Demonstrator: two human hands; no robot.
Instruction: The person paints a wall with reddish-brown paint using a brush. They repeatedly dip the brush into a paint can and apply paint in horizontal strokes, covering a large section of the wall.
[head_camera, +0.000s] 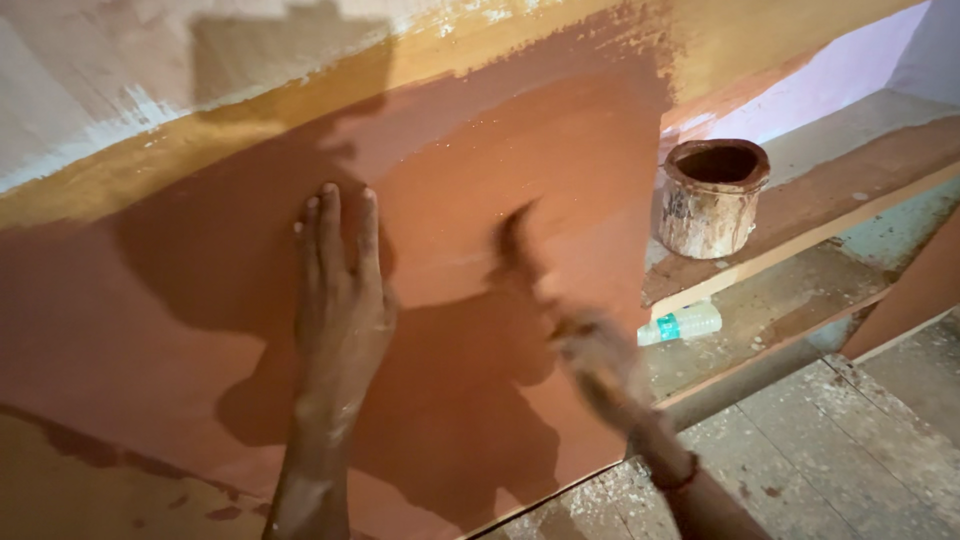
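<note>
Scene: head view, looking down at a slanted wall face (480, 300) coated in wet red-brown paint, with a yellow-ochre band and bare whitish plaster above it.
Left hand: your left hand (340, 290) lies flat on the painted wall, palm down, fingers (330, 220) stretched out and close together, holding nothing; paint specks show on the wrist and forearm.
Right hand: your right hand (600, 365) is blurred by motion, low and to the right of the left one, its fingers wrapped around the handle of a brush (515, 245); a red band sits at the wrist.
Brush: dark head touching the wall's painted face, up and left of the right hand, just right of the left hand's fingertips; its bristles are too smeared to make out.
Paint pot: a round, paint-caked pot (712, 195) stands upright on a stair step (850, 190) to the right of the wall, well apart from both hands, its mouth open and dark inside.
Bottle: a clear plastic bottle (680, 323) with a green label lies on its side on the lower step, below the pot and near your right hand.
Floor: grey, paint-spattered floor (840, 450) fills the lower right corner.
Shadows: dark shapes of both arms fall across the wet paint.
</note>
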